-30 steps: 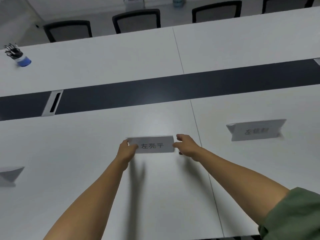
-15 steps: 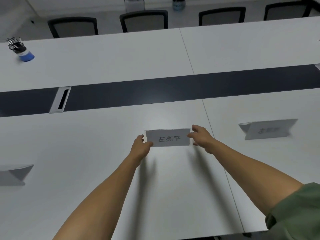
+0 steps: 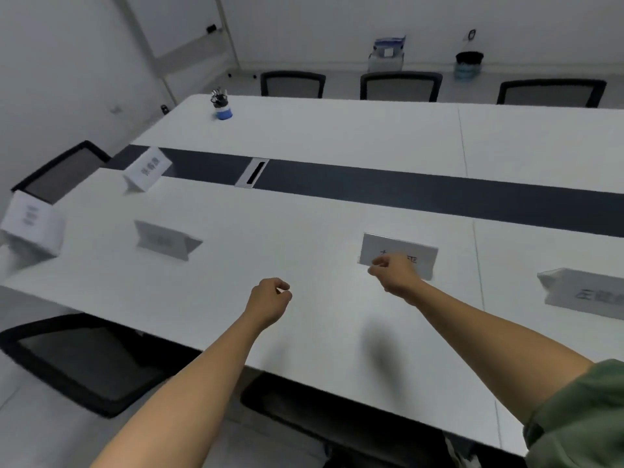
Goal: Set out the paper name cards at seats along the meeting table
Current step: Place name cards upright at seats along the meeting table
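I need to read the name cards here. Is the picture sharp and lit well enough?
Head view: motion blur smears the far-left card beyond reading; the middle card is sharper, but the right hand covers part of its text; light is dim and even, no glare, soft arm shadows on the table.

White walls (image 3: 304, 25), pale floor (image 3: 37, 427), 3 black chairs (image 3: 401, 86) behind a long white table (image 3: 337, 133) with dark centre strip (image 3: 405, 190).
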The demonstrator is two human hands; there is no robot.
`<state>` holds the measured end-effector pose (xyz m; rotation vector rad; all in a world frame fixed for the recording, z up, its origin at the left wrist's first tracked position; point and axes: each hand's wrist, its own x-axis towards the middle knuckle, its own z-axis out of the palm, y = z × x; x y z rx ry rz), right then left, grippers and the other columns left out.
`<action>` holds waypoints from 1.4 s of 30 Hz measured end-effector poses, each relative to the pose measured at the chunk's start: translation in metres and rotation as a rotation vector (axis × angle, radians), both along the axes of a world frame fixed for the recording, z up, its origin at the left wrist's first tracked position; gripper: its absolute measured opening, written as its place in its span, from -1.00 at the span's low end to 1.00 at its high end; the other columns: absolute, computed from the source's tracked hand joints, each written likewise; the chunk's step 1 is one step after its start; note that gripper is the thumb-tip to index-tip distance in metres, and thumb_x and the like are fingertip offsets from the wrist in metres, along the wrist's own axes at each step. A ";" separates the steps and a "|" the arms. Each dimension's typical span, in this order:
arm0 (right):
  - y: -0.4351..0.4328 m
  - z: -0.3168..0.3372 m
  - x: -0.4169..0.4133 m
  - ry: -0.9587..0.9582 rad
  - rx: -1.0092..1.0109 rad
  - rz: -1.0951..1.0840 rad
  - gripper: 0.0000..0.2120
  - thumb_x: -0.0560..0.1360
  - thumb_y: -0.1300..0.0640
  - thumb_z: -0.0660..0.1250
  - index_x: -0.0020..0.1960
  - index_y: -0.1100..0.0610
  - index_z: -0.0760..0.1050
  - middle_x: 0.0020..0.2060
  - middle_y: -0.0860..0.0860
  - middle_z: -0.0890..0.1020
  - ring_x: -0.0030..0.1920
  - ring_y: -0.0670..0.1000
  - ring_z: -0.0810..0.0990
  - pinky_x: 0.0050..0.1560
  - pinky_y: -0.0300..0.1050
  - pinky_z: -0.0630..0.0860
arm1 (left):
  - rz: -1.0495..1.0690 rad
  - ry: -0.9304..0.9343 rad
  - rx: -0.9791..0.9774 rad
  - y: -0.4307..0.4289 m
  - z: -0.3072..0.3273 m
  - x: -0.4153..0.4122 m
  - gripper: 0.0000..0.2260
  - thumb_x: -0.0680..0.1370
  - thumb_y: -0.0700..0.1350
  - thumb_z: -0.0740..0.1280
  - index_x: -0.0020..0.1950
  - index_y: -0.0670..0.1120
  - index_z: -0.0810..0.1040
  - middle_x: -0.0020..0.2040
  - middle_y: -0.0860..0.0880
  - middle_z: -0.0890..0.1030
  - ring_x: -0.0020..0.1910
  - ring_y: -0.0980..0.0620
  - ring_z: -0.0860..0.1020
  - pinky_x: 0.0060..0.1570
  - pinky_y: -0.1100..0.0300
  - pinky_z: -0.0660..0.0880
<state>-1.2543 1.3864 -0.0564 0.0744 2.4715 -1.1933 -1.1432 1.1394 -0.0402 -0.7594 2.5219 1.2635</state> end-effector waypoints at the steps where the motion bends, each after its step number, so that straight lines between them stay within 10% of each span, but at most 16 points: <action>1: -0.014 0.005 0.007 0.015 0.016 0.046 -0.67 0.50 0.10 0.36 0.24 0.18 0.56 0.09 0.09 0.64 0.02 0.09 0.59 0.11 0.08 0.58 | 0.010 0.006 -0.025 -0.011 0.005 0.013 -0.75 0.55 -0.14 0.25 0.21 -0.12 0.53 0.06 -0.13 0.60 0.02 -0.09 0.60 -0.03 0.12 0.50; 23: -0.543 0.068 0.193 0.150 -0.016 0.661 -0.72 0.48 0.07 0.38 0.15 0.16 0.58 -0.06 0.08 0.66 -0.10 0.07 0.60 -0.03 -0.05 0.54 | 0.430 0.069 -0.283 -0.452 0.080 0.308 -0.81 0.54 -0.19 0.28 0.09 -0.18 0.61 -0.10 -0.14 0.62 -0.10 -0.11 0.58 -0.13 0.17 0.44; 42: -0.872 0.040 0.109 0.090 0.016 0.590 -0.68 0.50 0.06 0.37 0.20 0.17 0.56 0.02 0.13 0.66 -0.07 0.11 0.64 0.00 -0.02 0.57 | 0.439 0.033 -0.297 -0.783 0.073 0.241 -0.79 0.53 -0.18 0.30 0.12 -0.17 0.62 0.00 -0.19 0.66 0.01 -0.15 0.62 0.08 0.08 0.54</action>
